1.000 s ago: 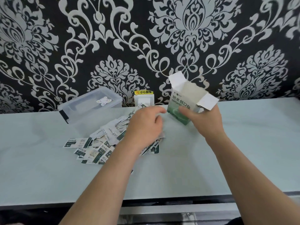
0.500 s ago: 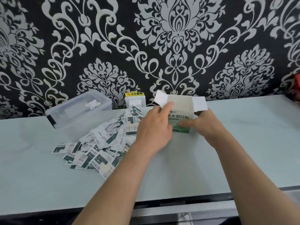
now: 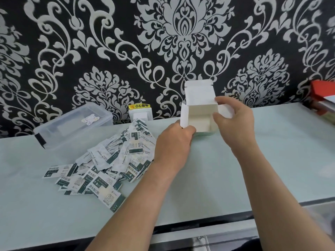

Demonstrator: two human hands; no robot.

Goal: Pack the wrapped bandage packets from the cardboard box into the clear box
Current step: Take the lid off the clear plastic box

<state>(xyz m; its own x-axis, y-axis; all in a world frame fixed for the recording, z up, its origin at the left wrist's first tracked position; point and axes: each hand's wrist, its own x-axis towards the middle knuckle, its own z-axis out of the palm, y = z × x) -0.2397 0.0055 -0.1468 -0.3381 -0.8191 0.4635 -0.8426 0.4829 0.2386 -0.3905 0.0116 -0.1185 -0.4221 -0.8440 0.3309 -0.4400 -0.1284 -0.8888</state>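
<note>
All wrapped bandage packets (image 3: 101, 167) lie heaped outside; both hands grip the emptied white cardboard box (image 3: 199, 113), clear lidded plastic box (image 3: 72, 127) unfilled.

This looks like a room in a home where I am working, not a lab or a shop. The wall in front of me is covered in black wallpaper with large silver-grey damask scrolls (image 3: 181, 33), a decorative living-space finish. Low on it sits a white wall socket with a yellow warning sticker (image 3: 139, 113). The pale, glossy greenish-white bench (image 3: 235, 169) runs flush against that wall, with a dark edge strip along its front. At the far right a stack of red-covered books or boxes (image 3: 323, 96) rests on it, though I cannot tell which.
</note>
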